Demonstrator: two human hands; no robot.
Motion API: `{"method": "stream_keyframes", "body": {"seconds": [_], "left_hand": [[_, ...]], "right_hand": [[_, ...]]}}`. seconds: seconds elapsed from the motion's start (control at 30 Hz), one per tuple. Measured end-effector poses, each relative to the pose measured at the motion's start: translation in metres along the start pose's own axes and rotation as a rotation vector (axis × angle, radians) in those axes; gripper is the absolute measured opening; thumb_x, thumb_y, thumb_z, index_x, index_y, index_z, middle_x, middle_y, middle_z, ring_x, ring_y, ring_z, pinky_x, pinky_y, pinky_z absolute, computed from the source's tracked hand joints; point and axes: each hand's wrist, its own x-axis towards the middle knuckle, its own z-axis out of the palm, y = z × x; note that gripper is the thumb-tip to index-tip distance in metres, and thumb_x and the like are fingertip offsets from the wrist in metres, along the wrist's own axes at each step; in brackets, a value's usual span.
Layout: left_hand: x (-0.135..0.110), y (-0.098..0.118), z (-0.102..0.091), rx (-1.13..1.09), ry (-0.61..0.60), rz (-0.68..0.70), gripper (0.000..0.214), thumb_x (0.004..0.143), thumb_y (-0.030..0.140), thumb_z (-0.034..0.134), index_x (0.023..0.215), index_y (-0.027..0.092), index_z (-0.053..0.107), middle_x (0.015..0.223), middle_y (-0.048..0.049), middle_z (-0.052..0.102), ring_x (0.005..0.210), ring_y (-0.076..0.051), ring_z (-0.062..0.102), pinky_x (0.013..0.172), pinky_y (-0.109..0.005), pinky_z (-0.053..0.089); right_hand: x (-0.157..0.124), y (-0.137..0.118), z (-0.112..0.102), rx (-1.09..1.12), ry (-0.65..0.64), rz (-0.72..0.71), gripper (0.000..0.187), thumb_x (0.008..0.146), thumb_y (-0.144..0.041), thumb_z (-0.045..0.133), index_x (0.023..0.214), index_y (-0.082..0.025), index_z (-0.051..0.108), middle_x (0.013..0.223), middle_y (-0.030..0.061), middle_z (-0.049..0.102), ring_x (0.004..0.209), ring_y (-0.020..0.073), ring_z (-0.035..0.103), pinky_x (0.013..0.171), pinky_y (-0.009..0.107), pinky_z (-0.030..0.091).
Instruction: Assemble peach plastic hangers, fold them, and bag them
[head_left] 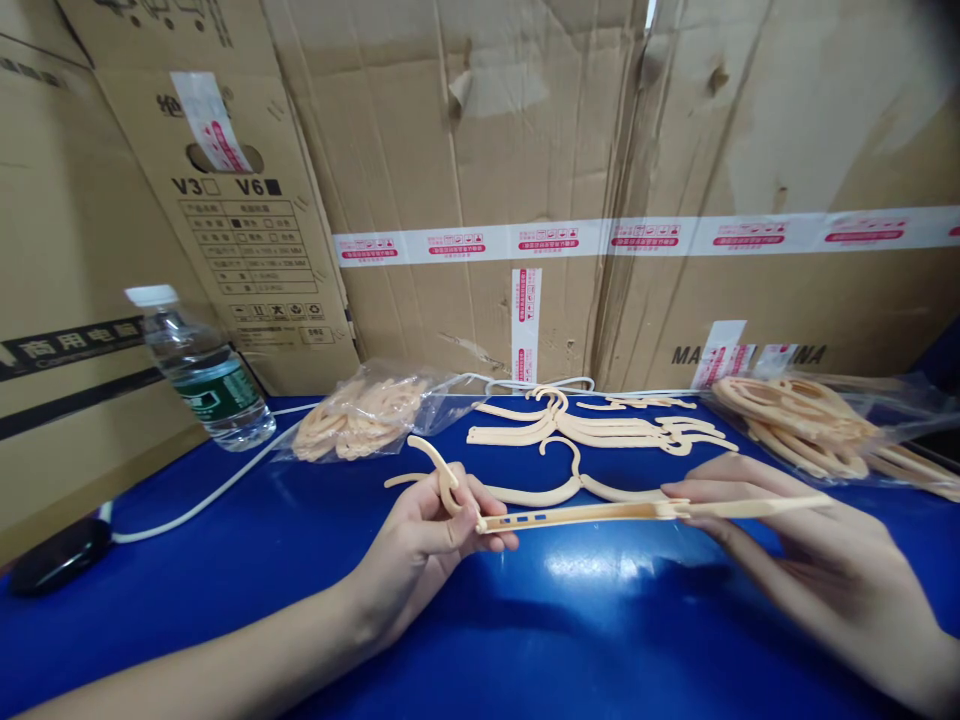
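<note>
Two hands on one beige hanger, bagged parts left and right

Left hand (439, 525) pinches one end of the held hanger (585, 517) between thumb and fingers, near the curved piece; right hand (817, 560) grips it at the other arm's joint, fingers pressed together on it. Held hanger is up in front, above blue table (570, 650), roughly level.

Containers: left clear bag (454, 390) lies on table, beige parts (360, 415) heaped inside; can't tell if its mouth is open. Right clear bag (911, 405) holds more beige parts (814, 405), long curved pieces, near right hand. Bottle (214, 375), white cap on, green label, clear liquid inside, stands far left. Cardboard boxes (465, 150) behind, taped; contents hidden.

Loose: single hanger (540, 495) lies just beyond the held one; hanger group (517, 432) farther back, between the bags, small pieces (637, 403) behind it.
</note>
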Motion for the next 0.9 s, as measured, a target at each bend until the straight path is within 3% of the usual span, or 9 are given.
{"method": "stream_keyframes", "body": {"seconds": [0.27,0.53,0.73,0.83,0.9], "left_hand": [[-0.002,0.0,0.002,0.086,0.165,0.012,0.035,0.062,0.03,0.092,0.066,0.014,0.06,0.071,-0.0005,0.07,0.063,-0.016,0.07,0.063,-0.023,0.054],[-0.002,0.001,0.007,0.069,0.187,0.051,0.041,0.06,0.031,0.093,0.066,0.016,0.056,0.07,0.0013,0.071,0.058,-0.013,0.069,0.058,-0.018,0.055],[-0.001,0.004,0.011,0.067,0.221,0.058,0.036,0.062,0.027,0.092,0.067,0.015,0.059,0.082,-0.0004,0.073,0.07,-0.015,0.073,0.068,-0.019,0.057],[-0.003,0.002,0.009,0.087,0.265,0.031,0.032,0.064,0.032,0.091,0.067,0.015,0.063,0.083,-0.0022,0.072,0.073,-0.017,0.073,0.07,-0.021,0.057],[-0.008,0.0,0.009,0.211,0.249,0.01,0.029,0.073,0.039,0.083,0.069,0.015,0.066,0.081,-0.0051,0.071,0.071,-0.019,0.072,0.066,-0.025,0.057]], "right_hand": [[-0.001,-0.012,0.004,-0.054,0.018,-0.019,0.019,0.091,-0.017,0.054,0.102,-0.03,0.063,0.088,0.0042,0.072,0.076,0.0218,0.071,0.058,0.029,0.057],[-0.005,-0.012,0.006,-0.032,0.014,0.056,0.022,0.092,-0.02,0.056,0.111,-0.029,0.063,0.093,0.0035,0.073,0.076,0.0198,0.071,0.062,0.026,0.058],[0.0,-0.009,0.006,0.049,0.06,0.254,0.012,0.09,-0.035,0.062,0.097,-0.029,0.07,0.086,0.0004,0.076,0.069,0.018,0.073,0.055,0.021,0.06],[0.002,-0.003,0.005,0.123,0.072,0.371,0.021,0.087,-0.043,0.064,0.093,-0.025,0.071,0.083,0.0029,0.075,0.067,0.0193,0.072,0.053,0.021,0.06],[0.002,0.002,0.004,0.141,0.061,0.415,0.025,0.087,-0.046,0.064,0.092,-0.023,0.07,0.082,0.0043,0.075,0.069,0.0204,0.072,0.052,0.022,0.059]]}}
